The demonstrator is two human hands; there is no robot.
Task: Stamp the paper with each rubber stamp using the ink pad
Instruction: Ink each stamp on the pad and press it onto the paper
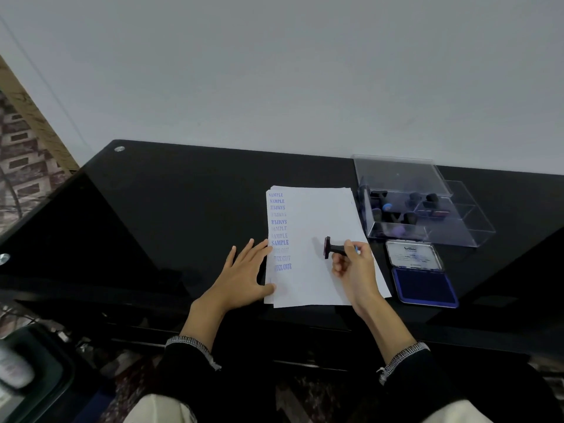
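Observation:
A stack of white paper (317, 227) lies on the black glass table (171, 215), with a column of blue stamp prints down its left edge. My left hand (244, 276) rests flat with straight fingers on the paper's left edge. Over the sheet, my right hand (355, 267) grips a black rubber stamp (334, 248) by its handle, turned sideways with its face pointing left. To the right of the paper lies the open blue ink pad (422, 288), lid (413, 254) folded back.
A clear plastic box (427, 209) with its lid raised stands behind the ink pad and holds several more stamps. A grey wall runs along the table's far edge. Dark, blurred objects sit at the lower left, below the table.

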